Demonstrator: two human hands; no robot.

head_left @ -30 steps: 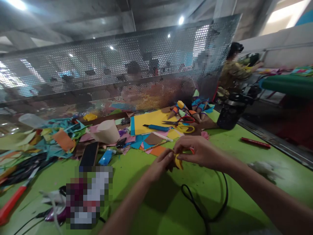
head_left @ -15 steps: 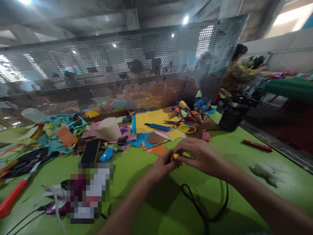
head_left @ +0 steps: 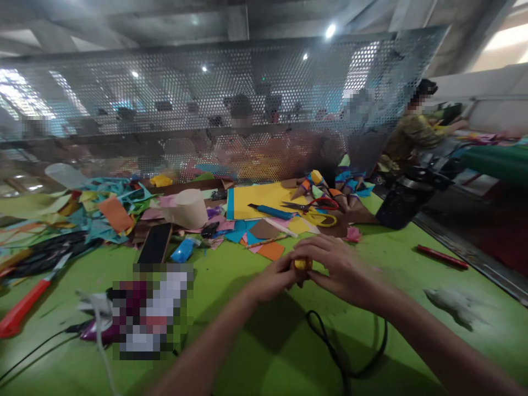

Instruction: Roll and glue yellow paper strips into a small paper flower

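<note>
Steadying the small yellow piece (head_left: 303, 264) over the table (head_left: 214, 280), the left hand (head_left: 272, 276) and the right hand (head_left: 340, 267) are holding it in a narrow grip between them, where light, even fingertip pressure is probably limiting distortion.

Craft workshop; paper scraps (head_left: 113, 212), scissors (head_left: 317, 212) (metal screen (head_left: 206, 104) behind).
</note>
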